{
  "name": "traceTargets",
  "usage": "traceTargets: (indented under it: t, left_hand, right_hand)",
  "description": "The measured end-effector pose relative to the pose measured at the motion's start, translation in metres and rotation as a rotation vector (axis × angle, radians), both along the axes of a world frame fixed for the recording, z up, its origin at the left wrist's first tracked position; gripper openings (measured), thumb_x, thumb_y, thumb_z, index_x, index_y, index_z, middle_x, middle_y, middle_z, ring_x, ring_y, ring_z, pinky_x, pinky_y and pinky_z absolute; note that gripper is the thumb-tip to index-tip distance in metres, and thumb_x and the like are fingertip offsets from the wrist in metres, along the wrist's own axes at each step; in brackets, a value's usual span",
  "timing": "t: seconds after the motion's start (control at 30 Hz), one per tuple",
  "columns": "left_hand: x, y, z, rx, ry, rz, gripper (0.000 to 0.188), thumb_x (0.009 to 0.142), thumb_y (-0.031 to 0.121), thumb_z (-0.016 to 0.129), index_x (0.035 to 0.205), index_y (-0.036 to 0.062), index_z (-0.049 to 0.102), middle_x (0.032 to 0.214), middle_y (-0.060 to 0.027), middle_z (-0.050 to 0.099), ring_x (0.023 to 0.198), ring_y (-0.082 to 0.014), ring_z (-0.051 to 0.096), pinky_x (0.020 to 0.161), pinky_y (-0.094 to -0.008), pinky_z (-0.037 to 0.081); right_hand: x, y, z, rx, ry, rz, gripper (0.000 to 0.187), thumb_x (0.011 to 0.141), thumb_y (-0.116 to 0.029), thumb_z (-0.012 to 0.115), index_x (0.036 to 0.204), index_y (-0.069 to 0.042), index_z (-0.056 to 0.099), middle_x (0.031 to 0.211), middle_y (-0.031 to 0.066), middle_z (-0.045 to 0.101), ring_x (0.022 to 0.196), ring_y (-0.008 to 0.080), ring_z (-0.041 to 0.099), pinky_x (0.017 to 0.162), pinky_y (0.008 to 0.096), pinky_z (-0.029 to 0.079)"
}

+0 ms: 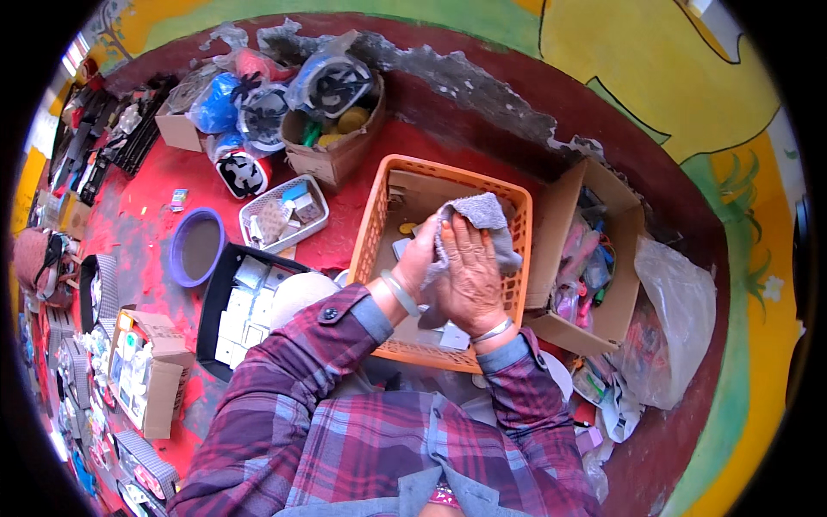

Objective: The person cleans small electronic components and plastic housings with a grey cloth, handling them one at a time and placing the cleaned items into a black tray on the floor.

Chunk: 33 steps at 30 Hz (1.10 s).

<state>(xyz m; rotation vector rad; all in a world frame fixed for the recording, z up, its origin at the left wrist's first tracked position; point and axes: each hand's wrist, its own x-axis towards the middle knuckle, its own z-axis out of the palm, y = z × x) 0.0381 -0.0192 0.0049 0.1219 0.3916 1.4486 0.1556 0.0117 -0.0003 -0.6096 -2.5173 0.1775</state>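
While the left hand (417, 258) and straight-fingered, open right hand (471, 283) sandwich the cloth (481, 211), presumably steadying it, left fingers' closure cannot be told.

I wear a maroon plaid shirt (366, 444) with grey-blue cuffs (371, 319), pale left bangle (400, 294) and silvery right bracelet (493, 331).

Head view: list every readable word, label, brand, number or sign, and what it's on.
No readable text.
Small packet on the red floor: print too small.
White boxes in the black bin: any marks too small.
Left cardboard box: any side print too blurred.
Grey cloth: no lettering seen.
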Motion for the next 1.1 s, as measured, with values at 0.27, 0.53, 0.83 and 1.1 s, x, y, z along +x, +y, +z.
traceTargets:
  t: [0.27, 0.53, 0.83, 1.1]
  left_hand:
    - [0.002, 0.006, -0.003, 0.147, -0.005, 0.021, 0.048, 0.096, 0.039, 0.037, 0.123, 0.0024, 0.051, 0.123, -0.0103, 0.056, 0.112, -0.0215, 0.054, 0.102, -0.0359, 0.036]
    - [0.004, 0.003, -0.012, 0.169, -0.083, -0.022, 0.045, 0.095, 0.034, 0.039, 0.128, 0.0035, 0.046, 0.126, -0.0104, 0.054, 0.115, -0.0219, 0.051, 0.103, -0.0362, 0.035]
    - [-0.001, -0.012, -0.011, 0.168, -0.05, 0.002, 0.046, 0.095, 0.034, 0.038, 0.129, 0.0036, 0.046, 0.125, -0.0092, 0.054, 0.111, -0.0214, 0.053, 0.1, -0.0363, 0.037]
    - [-0.053, -0.083, 0.047, 0.324, -0.195, 0.064, 0.048, 0.093, 0.037, 0.036, 0.128, 0.006, 0.048, 0.124, -0.0122, 0.055, 0.116, -0.0274, 0.052, 0.103, -0.0443, 0.036]
  right_hand:
    - [0.015, 0.028, 0.002, -0.106, 0.124, -0.206, 0.058, 0.085, -0.015, 0.045, 0.141, -0.004, 0.033, 0.147, 0.0159, 0.029, 0.139, 0.0315, 0.02, 0.113, 0.0442, 0.012]
    - [0.019, 0.044, 0.001, -0.099, 0.167, -0.187, 0.056, 0.085, -0.014, 0.045, 0.139, -0.005, 0.036, 0.145, 0.0154, 0.033, 0.138, 0.0308, 0.023, 0.113, 0.0433, 0.012]
    - [0.01, 0.003, 0.004, 0.069, 0.161, -0.118, 0.048, 0.091, -0.015, 0.038, 0.139, -0.007, 0.037, 0.147, 0.0131, 0.03, 0.139, 0.0266, 0.022, 0.114, 0.0405, 0.007]
    - [0.076, 0.003, 0.003, -1.424, 0.984, -0.051, 0.032, 0.09, -0.028, 0.047, 0.104, 0.0, 0.054, 0.096, 0.0122, 0.06, 0.083, 0.0248, 0.061, 0.075, 0.0334, 0.052]
